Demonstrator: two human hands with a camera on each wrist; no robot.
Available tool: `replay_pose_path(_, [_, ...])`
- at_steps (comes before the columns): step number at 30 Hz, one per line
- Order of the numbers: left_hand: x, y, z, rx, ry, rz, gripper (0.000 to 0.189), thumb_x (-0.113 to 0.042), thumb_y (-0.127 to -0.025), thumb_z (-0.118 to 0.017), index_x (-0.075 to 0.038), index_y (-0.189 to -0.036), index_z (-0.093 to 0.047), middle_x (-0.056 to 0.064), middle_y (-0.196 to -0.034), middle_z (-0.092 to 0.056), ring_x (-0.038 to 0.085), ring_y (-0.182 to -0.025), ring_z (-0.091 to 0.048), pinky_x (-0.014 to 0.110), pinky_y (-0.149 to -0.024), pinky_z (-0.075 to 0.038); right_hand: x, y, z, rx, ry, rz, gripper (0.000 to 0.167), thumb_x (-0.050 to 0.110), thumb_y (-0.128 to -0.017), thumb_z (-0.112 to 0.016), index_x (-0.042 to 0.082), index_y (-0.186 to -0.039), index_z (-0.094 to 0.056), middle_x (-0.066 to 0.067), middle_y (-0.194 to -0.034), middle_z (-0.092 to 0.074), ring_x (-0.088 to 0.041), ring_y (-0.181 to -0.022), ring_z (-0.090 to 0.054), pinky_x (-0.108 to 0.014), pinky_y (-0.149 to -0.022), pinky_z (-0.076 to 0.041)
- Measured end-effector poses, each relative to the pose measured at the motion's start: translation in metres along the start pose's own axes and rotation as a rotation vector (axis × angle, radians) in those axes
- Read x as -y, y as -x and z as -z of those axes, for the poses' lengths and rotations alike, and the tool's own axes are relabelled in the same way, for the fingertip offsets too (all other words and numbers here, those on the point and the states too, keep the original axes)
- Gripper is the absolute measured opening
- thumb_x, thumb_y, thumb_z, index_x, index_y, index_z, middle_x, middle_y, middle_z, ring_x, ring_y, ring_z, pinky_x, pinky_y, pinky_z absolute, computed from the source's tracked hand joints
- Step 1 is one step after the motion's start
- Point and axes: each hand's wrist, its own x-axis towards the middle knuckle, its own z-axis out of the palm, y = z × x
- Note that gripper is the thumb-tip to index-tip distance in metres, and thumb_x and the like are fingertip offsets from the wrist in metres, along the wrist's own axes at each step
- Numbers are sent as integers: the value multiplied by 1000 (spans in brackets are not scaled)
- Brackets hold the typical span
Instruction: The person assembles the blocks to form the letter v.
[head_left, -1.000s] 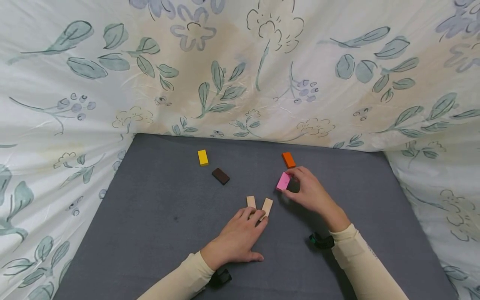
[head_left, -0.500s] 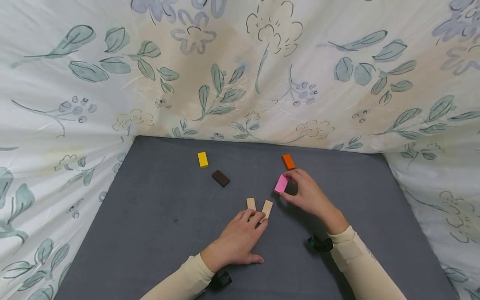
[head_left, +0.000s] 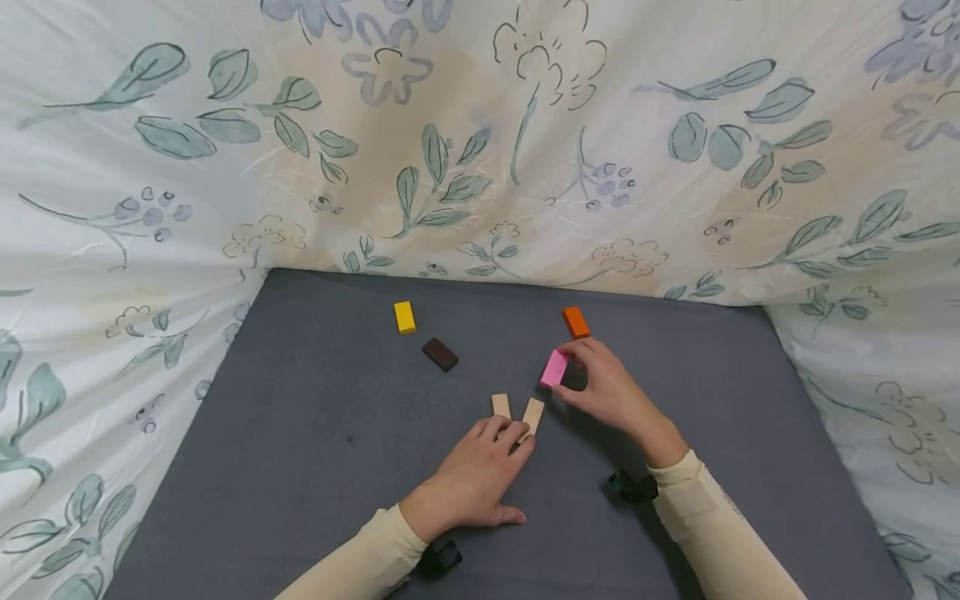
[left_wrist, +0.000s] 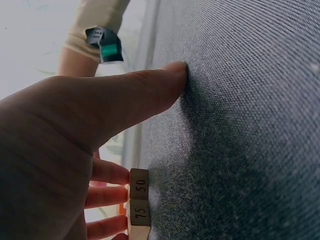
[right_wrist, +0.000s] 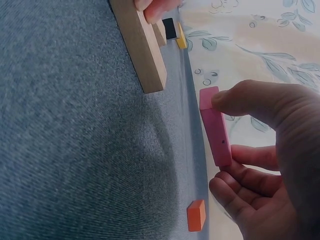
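My right hand (head_left: 611,396) pinches a pink block (head_left: 554,369) by its two ends between thumb and fingers. The right wrist view shows that pink block (right_wrist: 216,127) raised over the grey cloth, its shadow falling below. Lower and to the left, my left hand (head_left: 476,475) rests its fingertips on two plain wooden blocks, a left one (head_left: 501,405) and a right one (head_left: 534,412). They meet at their near ends and spread apart like a V. Numbers 50 and 75 show on the block ends (left_wrist: 139,184) in the left wrist view. My left thumb touches the cloth.
An orange block (head_left: 576,322) lies just beyond my right hand. Farther left are a dark brown block (head_left: 440,354) and a yellow block (head_left: 405,317). The grey cloth-covered table (head_left: 300,433) is bounded by a flowered curtain (head_left: 450,167) at the back and sides.
My right hand has carried the pink block a little to the left, toward the wooden blocks. The left hand and the two wooden blocks have stayed in place.
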Motion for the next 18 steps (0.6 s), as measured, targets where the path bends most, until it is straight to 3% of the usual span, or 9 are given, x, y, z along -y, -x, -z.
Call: replay_pose_path(18, [0, -2, -1, -8, -7, 3, 100, -80, -80, -80, -16, -153, -58, 5, -154, -50, 24, -137, -46, 44, -118, -41, 3, 1, -8, 4, 10, 16, 60, 20, -86, -93, -1, -136, -68, -16, -127, -64, -32, -106, -60, -52, -91, -55])
